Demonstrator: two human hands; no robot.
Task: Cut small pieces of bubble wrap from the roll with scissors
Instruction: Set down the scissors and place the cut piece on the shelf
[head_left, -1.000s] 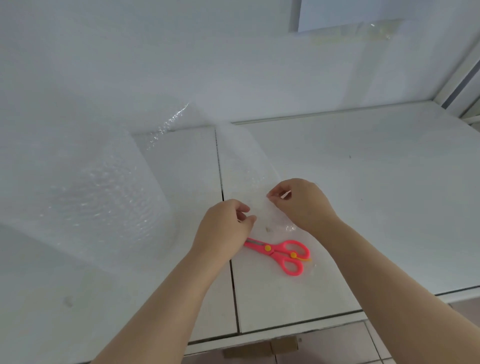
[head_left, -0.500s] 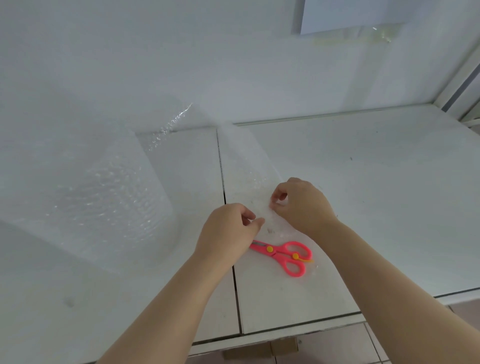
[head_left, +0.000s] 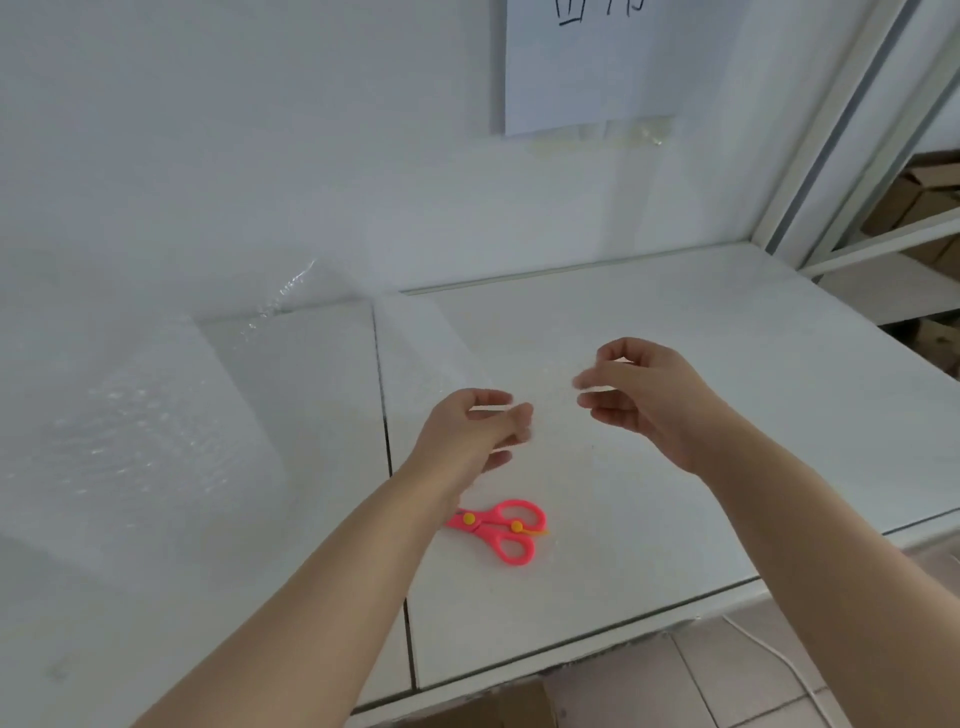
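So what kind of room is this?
Probably a packing or storage room: there's a big bubble wrap roll on a white table, and cardboard boxes on shelves at the right.

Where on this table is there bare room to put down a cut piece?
Bare: the table right of the right hand, to the wall, and the front strip right of the scissors. Crowded: the left side under the bubble wrap roll, and around the left hand.

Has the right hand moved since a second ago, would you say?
Yes. The right hand has shifted rightward, away from the pink scissors, which have stayed put.
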